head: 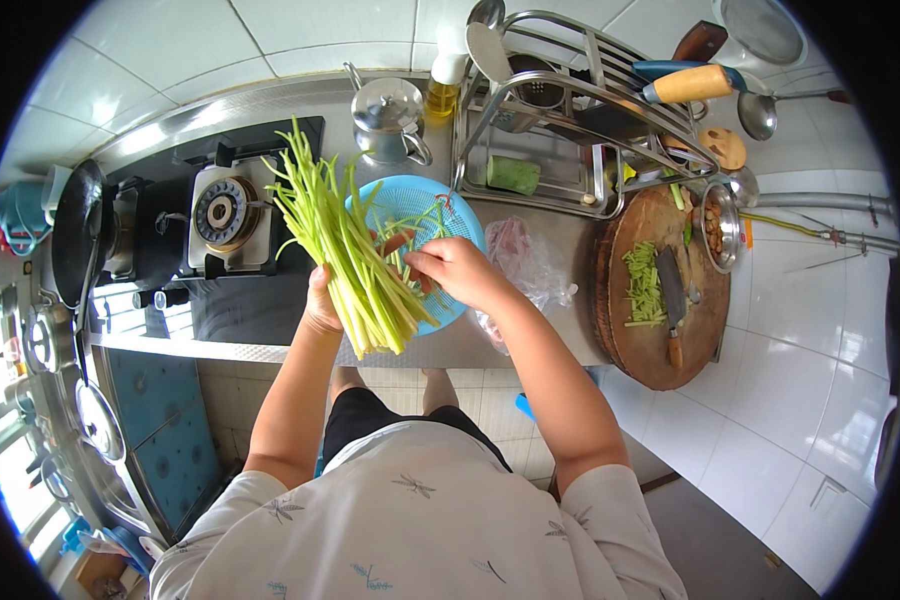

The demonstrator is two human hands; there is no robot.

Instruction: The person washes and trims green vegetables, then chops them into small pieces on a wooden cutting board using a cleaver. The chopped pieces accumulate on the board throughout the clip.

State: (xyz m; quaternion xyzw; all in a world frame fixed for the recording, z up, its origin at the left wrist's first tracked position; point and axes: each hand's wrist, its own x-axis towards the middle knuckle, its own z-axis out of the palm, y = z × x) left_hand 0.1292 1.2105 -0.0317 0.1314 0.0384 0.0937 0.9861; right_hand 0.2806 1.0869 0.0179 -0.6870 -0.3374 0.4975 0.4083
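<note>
My left hand (pixel 324 300) grips a thick bundle of long green stalks (pixel 352 270), celery by the look of them. The bundle slants over the counter's front, its thin tips pointing away from me and its cut ends towards me. Beside it, my right hand (pixel 450 271) has its fingers bent against the bundle's right side; whether they pinch a stalk is hidden. Under both hands sits a blue plastic colander (pixel 461 225) with some thin green stems (pixel 412 223) in it. Part of the colander is covered by the stalks.
A gas stove (pixel 229 214) lies left, a steel pot (pixel 388 112) behind the colander. To the right are a clear plastic bag (pixel 529 259), a steel rack (pixel 585 82) and a round wooden chopping board (pixel 645 360) bearing cut green pieces (pixel 646 281), a cleaver (pixel 670 285) and a steel bowl (pixel 722 225).
</note>
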